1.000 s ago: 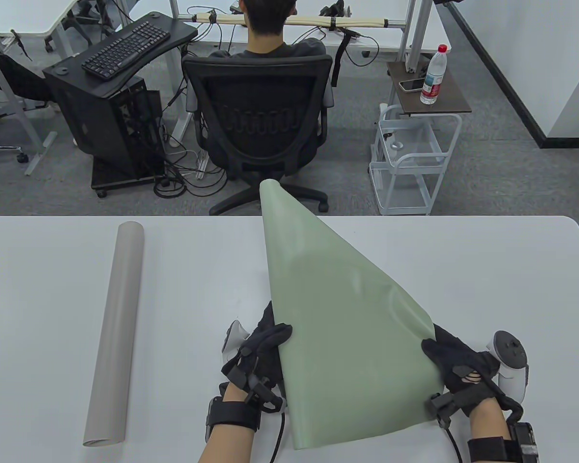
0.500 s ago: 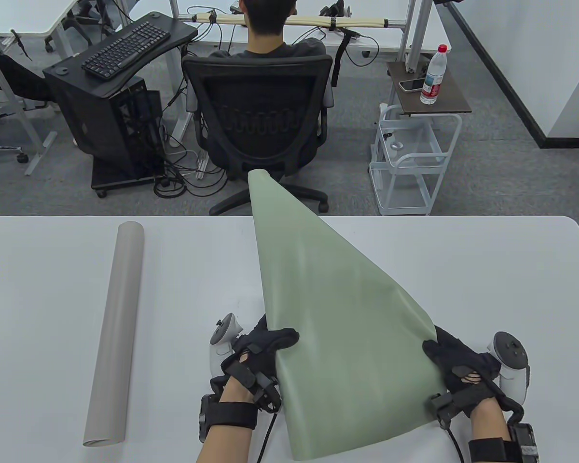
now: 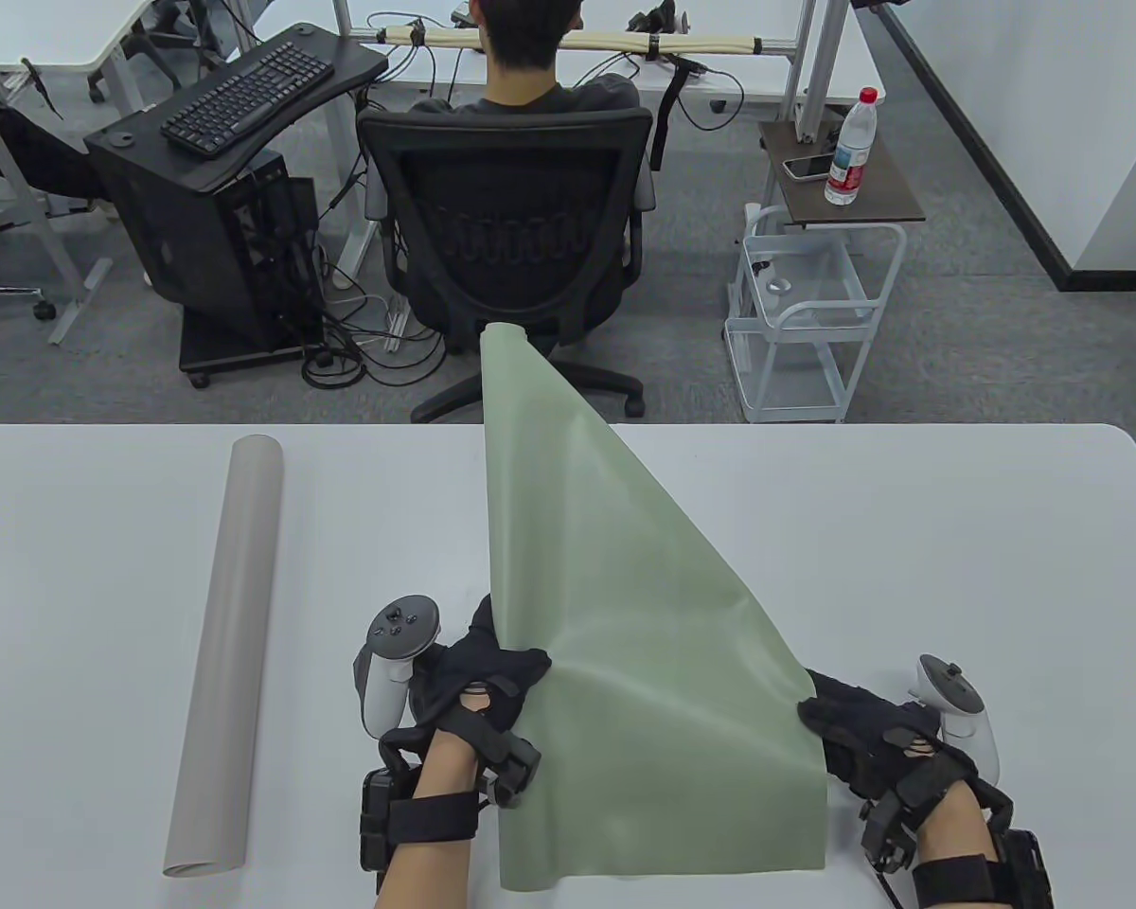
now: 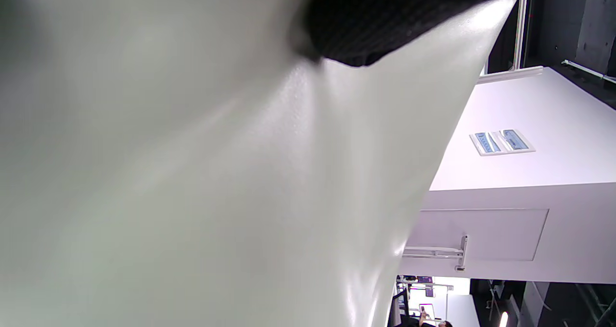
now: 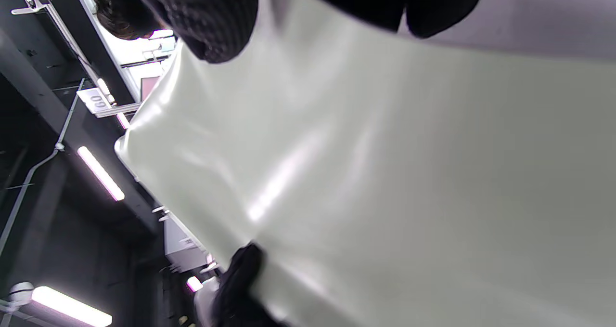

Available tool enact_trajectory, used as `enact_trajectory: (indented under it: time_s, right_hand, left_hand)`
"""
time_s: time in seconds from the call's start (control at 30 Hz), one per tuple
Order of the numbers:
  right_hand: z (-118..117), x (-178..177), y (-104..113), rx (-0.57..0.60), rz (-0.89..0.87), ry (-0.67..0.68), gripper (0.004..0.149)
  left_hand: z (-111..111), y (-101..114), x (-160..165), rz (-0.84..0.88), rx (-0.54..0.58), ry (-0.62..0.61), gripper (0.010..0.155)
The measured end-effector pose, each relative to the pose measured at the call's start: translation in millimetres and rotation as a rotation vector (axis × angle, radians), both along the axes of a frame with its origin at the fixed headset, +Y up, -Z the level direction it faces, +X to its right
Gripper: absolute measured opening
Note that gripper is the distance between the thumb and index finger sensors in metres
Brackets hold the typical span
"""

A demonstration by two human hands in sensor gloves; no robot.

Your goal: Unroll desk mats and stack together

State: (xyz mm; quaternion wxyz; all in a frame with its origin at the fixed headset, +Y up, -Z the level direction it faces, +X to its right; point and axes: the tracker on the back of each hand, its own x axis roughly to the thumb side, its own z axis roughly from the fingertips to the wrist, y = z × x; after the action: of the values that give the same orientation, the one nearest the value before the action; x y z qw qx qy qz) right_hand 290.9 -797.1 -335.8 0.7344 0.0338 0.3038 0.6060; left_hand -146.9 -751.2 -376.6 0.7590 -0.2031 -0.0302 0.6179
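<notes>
Fingers of both hands — left hand (image 3: pixel 478 677), right hand (image 3: pixel 861 729) — hidden behind green mat (image 3: pixel 625 606).

Table view: high, angled down over white table (image 3: pixel 956 530), facing the office beyond. Both wrist views: very close, tilted upward toward ceiling and walls. Shared across all three: green mat (image 3: pixel 625 606) (image 4: pixel 192 182) (image 5: pixel 385 173).

black gloves on left hand (image 3: pixel 478 682) and right hand (image 3: pixel 871 734), white trackers, bare forearms, seemingly black wrist straps.
</notes>
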Motion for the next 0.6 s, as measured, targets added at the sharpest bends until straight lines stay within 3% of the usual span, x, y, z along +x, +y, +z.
enact_trajectory:
  time_s: [0.13, 0.37, 0.6]
  right_hand:
    - [-2.0, 0.9, -1.2, 0.018, 0.039, -0.063, 0.077]
    - [-4.7, 4.9, -0.3, 0.047, 0.034, -0.167, 0.08]
    - [-13.1, 8.7, 8.2, 0.099, -0.069, -0.228, 0.06]
  left_hand:
    - [0.5, 2.9, 3.4, -0.023, 0.02, -0.007, 0.08]
    - [-0.2, 5.0, 9.8, -0.05, 0.032, -0.021, 0.08]
    - [0.8, 7.6, 12.1, -0.087, 0.052, -0.018, 0.08]
